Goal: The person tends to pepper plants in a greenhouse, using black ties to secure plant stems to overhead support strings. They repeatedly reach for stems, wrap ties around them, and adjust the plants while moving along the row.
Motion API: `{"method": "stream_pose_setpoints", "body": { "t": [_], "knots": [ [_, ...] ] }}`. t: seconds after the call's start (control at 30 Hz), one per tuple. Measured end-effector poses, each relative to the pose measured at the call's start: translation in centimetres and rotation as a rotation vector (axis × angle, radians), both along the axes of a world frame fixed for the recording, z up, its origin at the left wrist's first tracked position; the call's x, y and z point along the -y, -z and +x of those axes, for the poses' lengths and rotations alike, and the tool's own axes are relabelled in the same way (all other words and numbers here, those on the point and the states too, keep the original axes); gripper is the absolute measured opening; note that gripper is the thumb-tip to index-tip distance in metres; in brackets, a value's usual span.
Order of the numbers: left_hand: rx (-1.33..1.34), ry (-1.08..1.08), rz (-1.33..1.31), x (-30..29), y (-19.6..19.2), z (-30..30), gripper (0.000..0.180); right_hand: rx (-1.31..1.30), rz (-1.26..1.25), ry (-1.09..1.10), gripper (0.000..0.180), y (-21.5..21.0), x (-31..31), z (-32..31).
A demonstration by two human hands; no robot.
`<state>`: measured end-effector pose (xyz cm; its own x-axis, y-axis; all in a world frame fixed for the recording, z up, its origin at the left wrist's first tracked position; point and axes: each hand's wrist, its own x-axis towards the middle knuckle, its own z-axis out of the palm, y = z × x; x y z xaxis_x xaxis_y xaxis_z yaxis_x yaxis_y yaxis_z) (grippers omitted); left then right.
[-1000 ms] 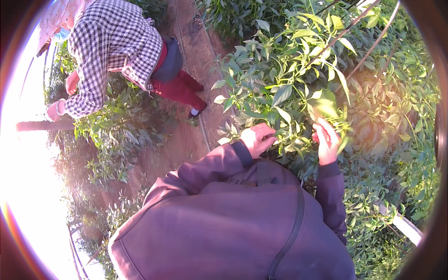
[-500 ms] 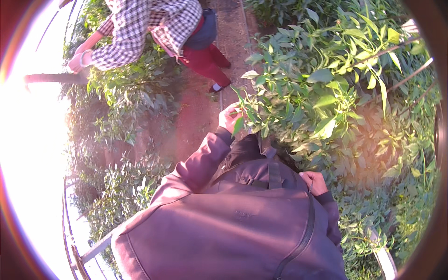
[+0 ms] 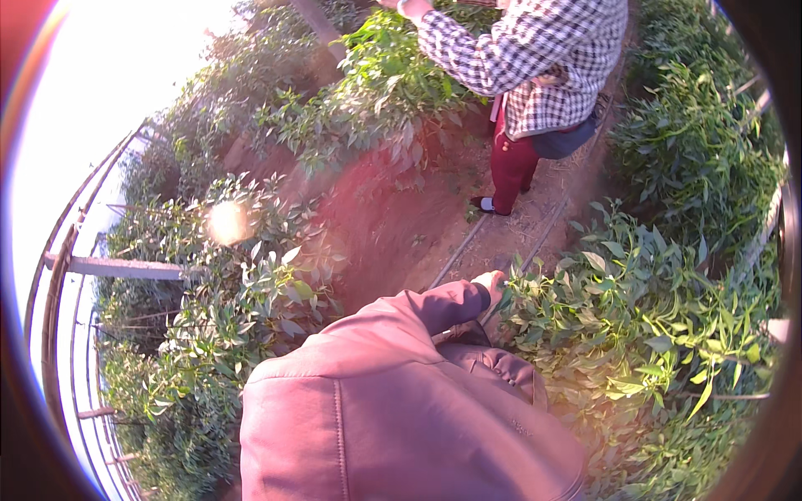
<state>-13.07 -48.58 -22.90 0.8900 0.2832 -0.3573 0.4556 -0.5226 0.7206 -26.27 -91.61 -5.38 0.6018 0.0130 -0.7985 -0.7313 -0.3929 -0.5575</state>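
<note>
My left hand (image 3: 493,286) reaches forward past my dark jacket sleeve, to the edge of a leafy green plant (image 3: 589,288) that looks like a pepper plant. Its fingers appear curled in against the outer leaves. The leaves partly cover the fingertips, so anything pinched between them does not show. My right hand is out of sight, and my jacket (image 3: 418,426) fills the lower middle of the view.
A person in a checked shirt (image 3: 535,50) and red trousers stands ahead on the dirt path (image 3: 468,242). Thin rails run along the path. Dense plant rows (image 3: 200,342) line both sides. Poles (image 3: 125,266) and a curved frame stand at the left.
The view has swung left, so the person and path appear farther right. My left hand remains at the plant's edge. My right hand, earlier beside my jacket, has left the view.
</note>
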Motion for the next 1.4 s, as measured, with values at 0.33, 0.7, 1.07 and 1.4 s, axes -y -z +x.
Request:
{"method": "stream_pose_setpoints", "body": {
  "t": [0.33,0.7,1.07,1.4],
  "knots": [
    [-0.133,0.034,-0.163,-4.8,0.3,-2.1,0.040,0.102,-0.017,0.022,0.027,-3.8,-5.4,6.8],
    [-0.002,0.083,-0.350,-7.2,-3.9,-1.0,0.034,0.137,-0.064,0.021,0.020,-6.5,-8.3,8.7],
    [0.317,0.429,-0.541,-3.3,-12.9,0.2,0.033,0.205,-0.045,0.016,0.022,-10.8,-6.2,7.7],
    [0.345,0.840,-0.762,8.7,-19.9,-0.4,0.064,0.313,0.019,-0.005,0.016,-13.1,-14.1,9.8]
  ]
}}
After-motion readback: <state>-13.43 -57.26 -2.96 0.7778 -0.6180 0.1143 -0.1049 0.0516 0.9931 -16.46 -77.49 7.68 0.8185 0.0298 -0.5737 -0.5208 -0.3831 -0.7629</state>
